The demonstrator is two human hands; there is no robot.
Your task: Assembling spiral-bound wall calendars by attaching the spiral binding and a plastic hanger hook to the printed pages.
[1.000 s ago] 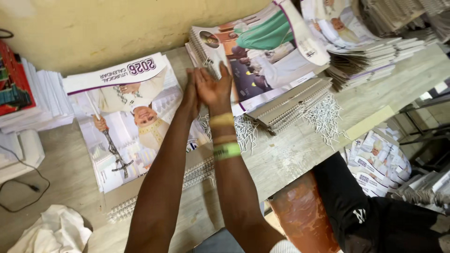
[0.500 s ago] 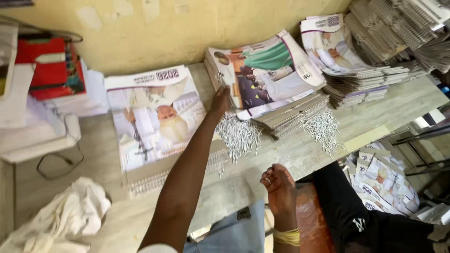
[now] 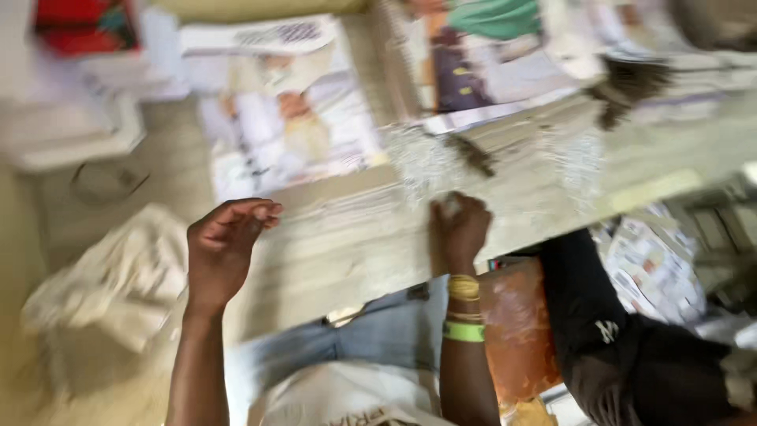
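Green wristband (image 3: 464,332) under yellow ones on the right hand (image 3: 461,229), pale wooden table (image 3: 363,244), cream cloth (image 3: 110,284) near left, red stack (image 3: 83,28) far left, possibly teal on the blurred poster (image 3: 497,55).

No packages, labels, signs or screens show clearly; only blurred printed poster sheets (image 3: 288,110) lie at upper centre.

Pale wooden table (image 3: 355,237), yellowish wall (image 3: 260,6)

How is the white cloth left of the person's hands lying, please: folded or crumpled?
Crumpled: the white cloth lies in a loose rumpled heap on the table, without neat edges, though blur hides detail.
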